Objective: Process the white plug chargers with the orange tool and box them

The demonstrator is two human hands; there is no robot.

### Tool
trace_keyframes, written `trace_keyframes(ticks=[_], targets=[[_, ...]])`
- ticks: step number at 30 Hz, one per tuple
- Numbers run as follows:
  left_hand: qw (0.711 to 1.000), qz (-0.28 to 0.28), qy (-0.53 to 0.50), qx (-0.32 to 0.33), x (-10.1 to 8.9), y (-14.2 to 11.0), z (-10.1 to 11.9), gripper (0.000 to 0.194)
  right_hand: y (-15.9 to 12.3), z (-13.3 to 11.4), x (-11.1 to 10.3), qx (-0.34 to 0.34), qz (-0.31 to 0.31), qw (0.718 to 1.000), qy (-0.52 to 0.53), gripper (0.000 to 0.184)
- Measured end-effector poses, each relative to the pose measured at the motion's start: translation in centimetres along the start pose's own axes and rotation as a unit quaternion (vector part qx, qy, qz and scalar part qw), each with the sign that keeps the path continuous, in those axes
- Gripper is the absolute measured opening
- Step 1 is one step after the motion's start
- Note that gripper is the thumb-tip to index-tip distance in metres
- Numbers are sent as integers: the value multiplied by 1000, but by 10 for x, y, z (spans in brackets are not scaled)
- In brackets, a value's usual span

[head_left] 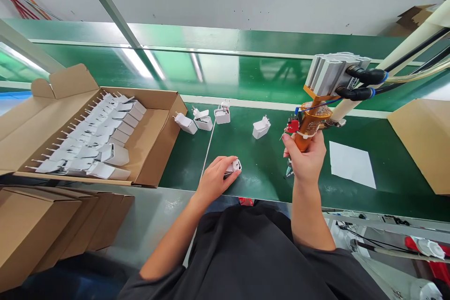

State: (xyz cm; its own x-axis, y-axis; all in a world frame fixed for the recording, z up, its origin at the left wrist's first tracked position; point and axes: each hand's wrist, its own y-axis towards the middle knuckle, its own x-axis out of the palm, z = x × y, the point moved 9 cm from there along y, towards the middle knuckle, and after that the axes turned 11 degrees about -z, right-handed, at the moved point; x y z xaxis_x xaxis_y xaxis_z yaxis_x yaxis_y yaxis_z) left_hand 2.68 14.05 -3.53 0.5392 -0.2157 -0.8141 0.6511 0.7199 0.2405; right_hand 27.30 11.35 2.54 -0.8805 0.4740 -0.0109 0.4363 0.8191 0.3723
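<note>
Two hands busy. Left hand (pixel 215 176) rests low on green bench (pixel 246 168), grip pinching small white plastic plug block (pixel 235 165) flat against it. Right hand (pixel 306 157) upright, grip wrapped tight round orange hanging tool (pixel 311 124), tip pointing down. Best hold block firm, bring tip straight down. Four more white plugs (pixel 261 127) lie beyond.

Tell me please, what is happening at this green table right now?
A person works at a green table. The left hand holds one white charger plug down on the surface. The right hand grips an orange hanging tool with hoses, its tip pointing down beside the plug. Four more plugs lie farther back, and an open cardboard box on the left holds rows of them.
</note>
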Motion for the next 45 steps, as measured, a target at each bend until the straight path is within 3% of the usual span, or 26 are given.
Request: trace_keyframes(ticks=[9,18,27,33,38,41,45], targets=[[999,-6,-34,-28,3,10,-3,23,-3,1,-5,5,-6,1000,3,31],[974,-219,41,36,11,25,-11,41,-2,6,-11,11,-5,1000,8,30],[952,-278,93,81,9,32,-4,47,-4,10,-13,14,-21,999,19,32],[967,-236,94,30,9,28,-12,34,-5,8,-12,11,-28,999,26,29],[952,-242,181,56,15,26,-7,42,-5,7,-12,6,-28,999,40,28],[944,-200,239,105,25,45,10,38,-5,9,-14,15,-31,999,35,31],[939,-77,302,144,48,93,35,43,-5,15,-18,35,-40,998,16,32]])
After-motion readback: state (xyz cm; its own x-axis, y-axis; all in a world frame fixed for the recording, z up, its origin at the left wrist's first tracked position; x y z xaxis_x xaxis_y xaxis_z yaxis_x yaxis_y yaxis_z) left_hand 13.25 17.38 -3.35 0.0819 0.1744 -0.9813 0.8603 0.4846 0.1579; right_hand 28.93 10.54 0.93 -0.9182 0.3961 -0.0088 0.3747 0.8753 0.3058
